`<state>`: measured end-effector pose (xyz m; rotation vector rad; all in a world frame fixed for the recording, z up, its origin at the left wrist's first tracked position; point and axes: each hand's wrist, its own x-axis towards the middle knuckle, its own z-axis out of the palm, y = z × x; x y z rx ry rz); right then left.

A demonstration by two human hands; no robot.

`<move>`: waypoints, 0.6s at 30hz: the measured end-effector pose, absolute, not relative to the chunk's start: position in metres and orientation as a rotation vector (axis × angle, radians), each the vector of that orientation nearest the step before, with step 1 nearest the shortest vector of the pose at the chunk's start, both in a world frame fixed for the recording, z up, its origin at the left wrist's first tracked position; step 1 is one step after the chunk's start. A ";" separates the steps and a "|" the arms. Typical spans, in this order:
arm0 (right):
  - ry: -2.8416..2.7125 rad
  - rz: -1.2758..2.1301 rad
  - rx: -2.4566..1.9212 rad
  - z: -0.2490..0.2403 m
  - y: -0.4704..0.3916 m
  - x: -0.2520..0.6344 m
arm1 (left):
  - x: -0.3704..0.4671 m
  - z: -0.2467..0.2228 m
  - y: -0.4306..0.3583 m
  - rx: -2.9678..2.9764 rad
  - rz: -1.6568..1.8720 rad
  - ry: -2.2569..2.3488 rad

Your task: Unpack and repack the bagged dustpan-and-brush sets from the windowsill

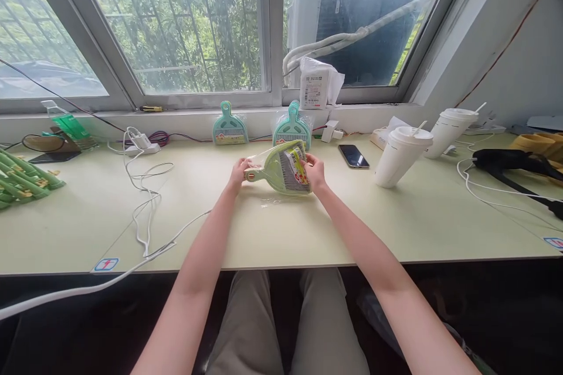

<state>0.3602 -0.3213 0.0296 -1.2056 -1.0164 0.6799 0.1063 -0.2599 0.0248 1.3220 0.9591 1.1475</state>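
Note:
A light green dustpan and brush set (273, 171) in clear plastic wrap is held just over the table, its handle pointing left. My left hand (238, 174) is closed around the handle end and the wrap there. At the pan's wide right side, my right hand (314, 172) grips the edge, thumb on the printed label. Grey bristles show through the wrap. Behind it, against the wall, stand a teal dustpan set (230, 126) at left and another teal dustpan set (292, 123), whose lower part is partly hidden by the held one.
On the right are a phone (353, 156), two white lidded cups (402, 155) with straws and a black strap (510, 161). White cables (147, 205) cross the table's left part, near green stalks (26, 179) and a bottle (70, 124). A tissue pack (317, 85) sits on the sill.

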 end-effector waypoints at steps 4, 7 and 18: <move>-0.906 0.615 -1.215 0.029 -0.323 0.362 | 0.109 0.026 -0.271 1.341 0.909 0.762; -0.856 0.595 -1.200 0.029 -0.324 0.362 | 0.112 0.024 -0.275 1.455 0.629 0.703; -0.863 0.568 -1.217 0.030 -0.326 0.352 | 0.103 0.026 -0.265 1.503 0.535 0.756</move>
